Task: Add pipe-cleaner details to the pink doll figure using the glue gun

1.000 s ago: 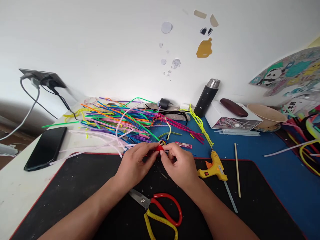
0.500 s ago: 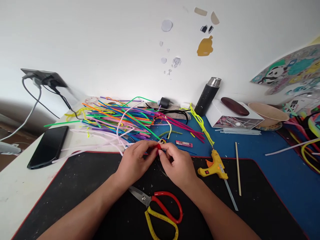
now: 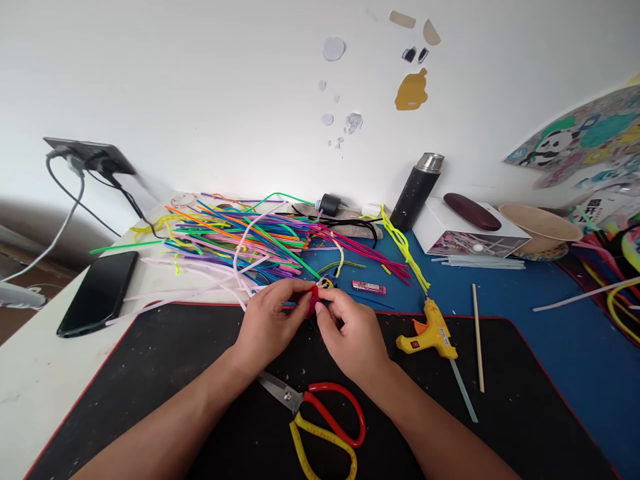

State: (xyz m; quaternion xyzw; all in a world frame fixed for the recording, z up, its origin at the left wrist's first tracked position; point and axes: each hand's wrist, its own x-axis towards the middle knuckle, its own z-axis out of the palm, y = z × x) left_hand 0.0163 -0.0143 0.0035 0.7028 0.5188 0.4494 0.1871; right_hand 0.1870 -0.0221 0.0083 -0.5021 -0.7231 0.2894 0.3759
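Observation:
Between my hands, over the back part of the black mat [image 3: 210, 373], is a small red piece [image 3: 313, 304] that looks like bent pipe cleaner. My left hand [image 3: 274, 321] pinches its left side with thumb and forefinger. My right hand [image 3: 354, 333] is closed too, its thumb and forefinger at the right edge of the red piece. The fingers cover much of its shape. Just in front of my wrists lie scissors [image 3: 334, 417] with one red and one yellow handle; my left forearm partly hides their blades.
Pipe cleaners [image 3: 240, 233] in many colours are heaped behind my hands. To the right lie a yellow glue gun [image 3: 431, 337], a wooden stick [image 3: 478, 340] and a pink lighter [image 3: 369, 287]. A black flask [image 3: 419, 190] stands near the wall; a phone [image 3: 97, 293] lies left.
The red piece shows more below and left of the fingertips now, seemingly turned between them. My right fingers have shifted slightly. Everything on the table stays in place.

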